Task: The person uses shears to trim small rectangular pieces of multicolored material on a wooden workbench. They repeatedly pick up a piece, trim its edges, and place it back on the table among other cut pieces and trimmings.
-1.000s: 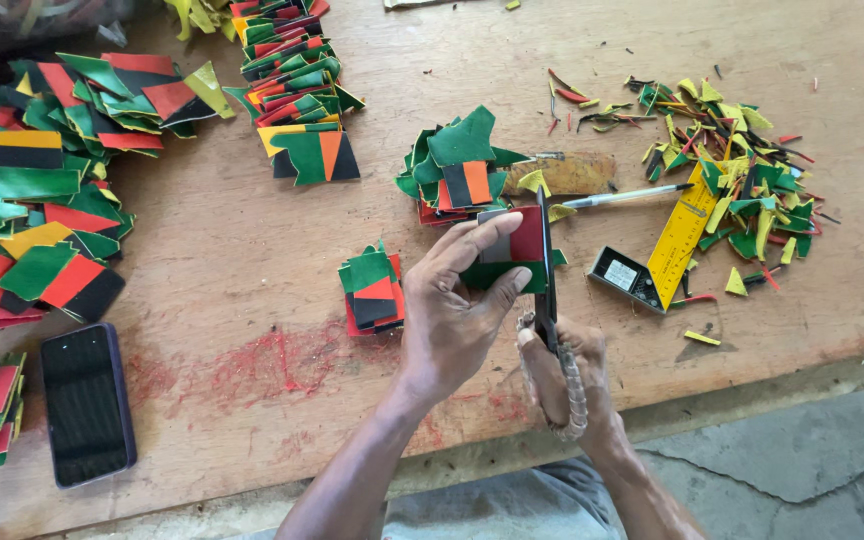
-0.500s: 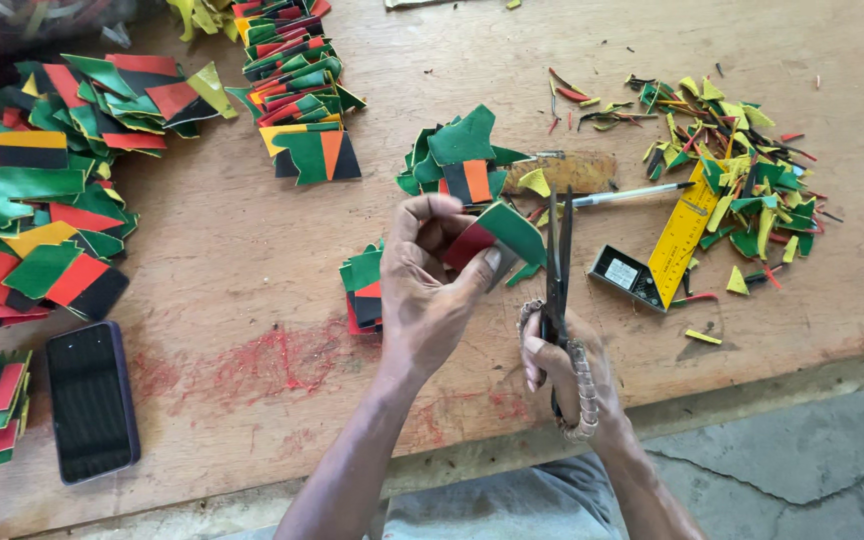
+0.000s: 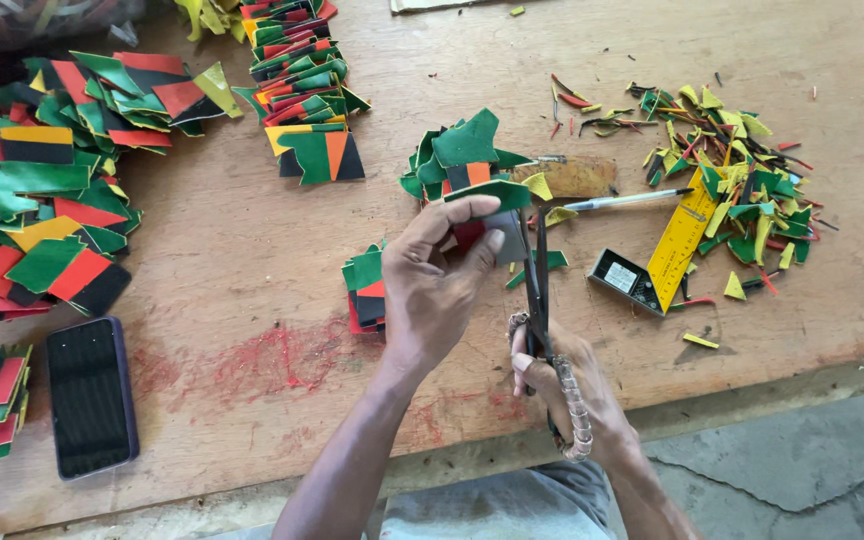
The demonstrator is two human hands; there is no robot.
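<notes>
One green-topped patch [image 3: 492, 200], red beneath

A black phone [image 3: 92, 396] lies at the near left of the wooden table [image 3: 252, 250]. A yellow ruler [image 3: 682, 240], a pen [image 3: 627, 200] and many small scraps [image 3: 742, 190] lie at the right.

The left hand [image 3: 432, 285] is held up in front of the body, with its back facing up and the bare arm coming in from below. Its fingers and thumb are bent together in a tight pinch, so the grip is closed on a small piece. The right hand [image 3: 562, 390] sits lower and just beside it on the right, curled into a fist-like grip around two handles, with the thumb on the near side and the wrist bent a little toward the left hand.
</notes>
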